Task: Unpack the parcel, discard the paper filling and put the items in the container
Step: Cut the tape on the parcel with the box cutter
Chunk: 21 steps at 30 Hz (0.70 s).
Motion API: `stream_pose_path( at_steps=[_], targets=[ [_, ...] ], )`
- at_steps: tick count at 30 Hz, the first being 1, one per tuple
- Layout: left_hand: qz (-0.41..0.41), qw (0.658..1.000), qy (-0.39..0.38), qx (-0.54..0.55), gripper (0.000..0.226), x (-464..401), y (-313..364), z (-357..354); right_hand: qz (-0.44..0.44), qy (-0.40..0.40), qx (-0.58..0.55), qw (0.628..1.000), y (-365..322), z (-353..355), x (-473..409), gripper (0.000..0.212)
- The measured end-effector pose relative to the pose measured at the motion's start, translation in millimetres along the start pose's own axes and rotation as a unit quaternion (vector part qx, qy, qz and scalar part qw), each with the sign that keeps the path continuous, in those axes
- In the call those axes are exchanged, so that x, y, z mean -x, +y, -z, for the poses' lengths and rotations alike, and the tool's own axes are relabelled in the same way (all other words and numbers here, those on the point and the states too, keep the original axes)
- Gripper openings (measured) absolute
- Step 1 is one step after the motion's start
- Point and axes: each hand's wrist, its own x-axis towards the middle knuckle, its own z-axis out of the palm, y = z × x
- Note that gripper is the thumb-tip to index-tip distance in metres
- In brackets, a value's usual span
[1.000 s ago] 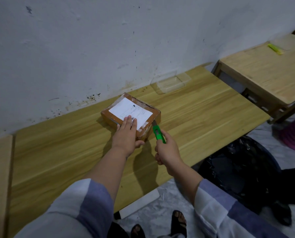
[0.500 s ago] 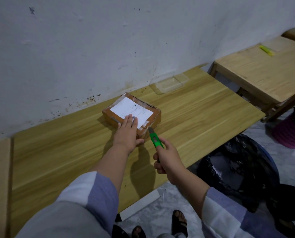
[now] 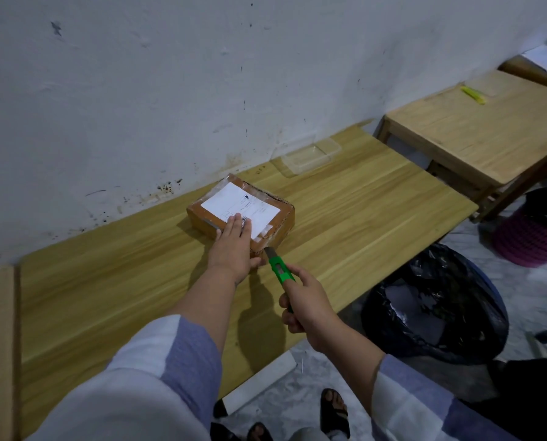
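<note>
The taped cardboard parcel [image 3: 241, 211] lies flat under the left hand [image 3: 234, 246], whose fingers press together on its label. Just right of them, the right hand [image 3: 307, 308] grips a green box cutter [image 3: 280, 268], blade at the parcel's near corner. Opening seems underway; next, slitting the tape calls for a shallow cut away from those fingers. The clear container [image 3: 310, 155] waits well beyond.

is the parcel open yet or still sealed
Still sealed: the parcel has flat flaps, its label intact. The left hand presses it while the right hand holds the cutter at its corner.
</note>
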Motion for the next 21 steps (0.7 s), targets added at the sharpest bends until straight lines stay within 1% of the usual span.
stream_pose_path(
  at_steps=[6, 10, 12, 16, 21],
  targets=[
    [-0.004, 1.000, -0.001, -0.007, 0.096, 1.9, -5.6, 0.3, 0.022, 0.025, -0.016, 0.999, -9.4, 16.2, -1.3, 0.031],
    [-0.010, 1.000, -0.009, -0.009, 0.099, 5.8, -11.3, 2.1, 0.011, 0.051, -0.020, 0.998, -18.0, 27.1, -7.7, 0.041],
    [-0.014, 1.000, -0.013, -0.010, 0.100, 7.8, -12.9, 3.4, 0.010, 0.060, -0.006, 0.998, -21.2, 28.2, -11.3, 0.040],
    [-0.023, 0.999, -0.018, -0.016, 0.101, 12.0, -15.2, 6.7, 0.022, 0.043, -0.024, 0.999, -25.8, 29.1, -20.5, 0.028],
    [-0.034, 0.999, -0.022, -0.027, 0.101, 14.1, -18.4, 8.7, 0.038, 0.006, -0.007, 0.999, -31.4, 30.3, -32.0, 0.032]
  ],
)
